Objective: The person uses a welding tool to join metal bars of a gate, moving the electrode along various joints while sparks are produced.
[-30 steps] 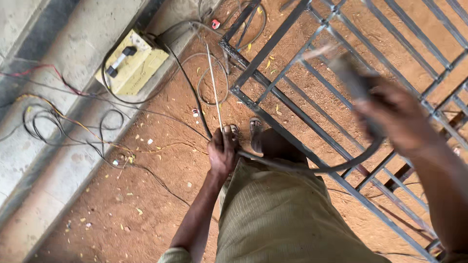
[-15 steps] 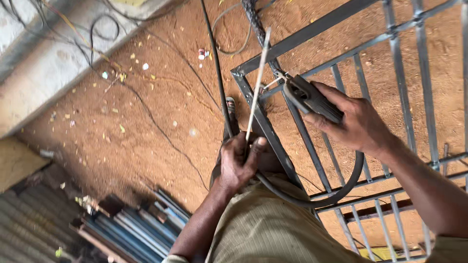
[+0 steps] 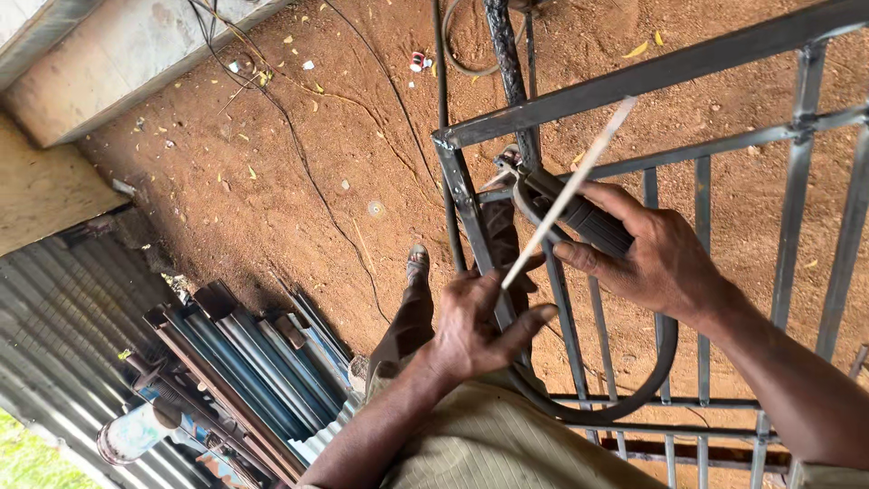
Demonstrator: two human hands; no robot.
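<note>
The ground (image 3: 272,181) is red-brown. The metal frame (image 3: 634,77) is grey steel. The thin rod (image 3: 570,190) is pale whitish. The handle (image 3: 588,222) is dark grey. At 7 o'clock, the tubes (image 3: 244,362) are blue-grey.

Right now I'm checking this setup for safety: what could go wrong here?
Both hands are bare: the left hand pinches the thin welding rod while the right hand grips the electrode holder close to the steel gate frame, so a burn or shock seems possible. Cables trail across the dirt by the sandalled foot, a likely trip hazard.
</note>
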